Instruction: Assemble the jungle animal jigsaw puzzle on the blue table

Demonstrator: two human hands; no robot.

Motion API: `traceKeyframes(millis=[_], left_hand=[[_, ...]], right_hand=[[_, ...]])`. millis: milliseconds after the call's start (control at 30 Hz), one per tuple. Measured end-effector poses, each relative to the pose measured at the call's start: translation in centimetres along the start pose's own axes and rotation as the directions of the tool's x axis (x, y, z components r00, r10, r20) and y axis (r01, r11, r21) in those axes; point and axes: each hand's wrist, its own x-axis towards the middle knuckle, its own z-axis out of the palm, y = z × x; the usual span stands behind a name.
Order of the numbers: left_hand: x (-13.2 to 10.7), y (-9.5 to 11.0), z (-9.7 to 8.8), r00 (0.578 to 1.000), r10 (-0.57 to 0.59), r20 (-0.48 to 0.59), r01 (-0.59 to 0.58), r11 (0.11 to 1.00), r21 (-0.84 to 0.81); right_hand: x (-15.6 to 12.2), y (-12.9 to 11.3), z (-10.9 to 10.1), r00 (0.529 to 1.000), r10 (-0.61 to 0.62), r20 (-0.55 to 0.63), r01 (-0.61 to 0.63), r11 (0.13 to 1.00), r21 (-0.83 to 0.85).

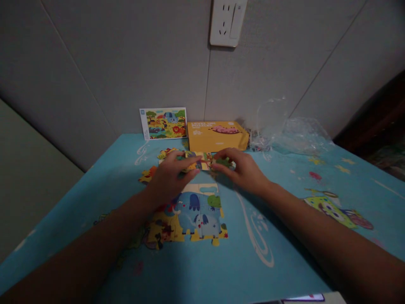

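Loose jigsaw puzzle pieces lie in a small cluster in front of the yellow box. My left hand reaches over their left side, index finger stretched across them and thumb a little apart. From the right, my right hand has its thumb and index finger curled at the edge of a puzzle piece, seemingly gripping it; the fingers partly hide it. Nearer to me is a joined section of puzzle showing blue elephants on yellow ground, its left part beneath my left forearm. More loose pieces lie left of my left hand.
A picture card and a yellow puzzle box stand against the wall. Crumpled clear plastic lies at the back right. The table has a blue printed cloth. A socket is on the wall.
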Motion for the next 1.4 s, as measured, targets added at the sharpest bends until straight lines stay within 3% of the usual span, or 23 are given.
traceKeyframes(millis=[67,133,267,467,567,633,733,800,867,967,1400], left_hand=[[0.3,-0.4,-0.2,0.988,-0.097,-0.123,0.103,0.994,0.047],[0.6,-0.9,-0.3,0.968,-0.174,-0.179,0.196,0.974,0.113],[0.4,-2.0,0.3,0.956,-0.283,-0.072,0.292,0.912,0.289],[-0.2,-2.9,1.2,0.944,-0.314,-0.104,0.331,0.891,0.311],[0.1,-2.6,1.0,0.965,-0.242,-0.1,0.26,0.929,0.262],[0.2,-2.1,0.7,0.985,-0.145,-0.095,0.161,0.969,0.186],[0.2,-1.2,0.3,0.998,-0.002,-0.06,0.006,0.998,0.065],[0.0,-0.6,0.2,0.998,0.07,0.002,-0.07,0.997,0.024],[-0.1,-0.3,0.1,0.995,0.095,0.035,-0.096,0.995,0.012],[-0.2,-0.3,0.2,0.997,0.079,0.002,-0.079,0.997,-0.009],[-0.2,0.0,0.0,0.998,0.062,0.011,-0.062,0.997,-0.051]], right_hand=[[0.1,1.4,0.0,0.99,0.139,-0.031,-0.142,0.981,-0.131],[0.2,2.6,0.0,0.975,0.224,-0.008,-0.22,0.952,-0.213],[0.2,3.1,0.2,0.953,0.293,0.075,-0.265,0.928,-0.261],[0.5,2.5,0.0,0.939,0.343,0.028,-0.326,0.914,-0.242],[0.8,2.1,-0.6,0.903,0.427,-0.049,-0.429,0.887,-0.169],[0.9,1.5,-0.9,0.876,0.479,-0.061,-0.478,0.878,0.03],[0.6,-0.2,-0.5,0.882,0.471,-0.027,-0.405,0.784,0.471],[0.2,-1.4,0.4,0.909,0.418,0.014,-0.339,0.717,0.609],[-0.2,-2.4,1.2,0.92,0.389,0.057,-0.327,0.676,0.661],[-0.6,-3.0,2.0,0.915,0.392,0.09,-0.343,0.642,0.686],[-0.6,-2.4,2.2,0.922,0.369,0.117,-0.338,0.619,0.709]])
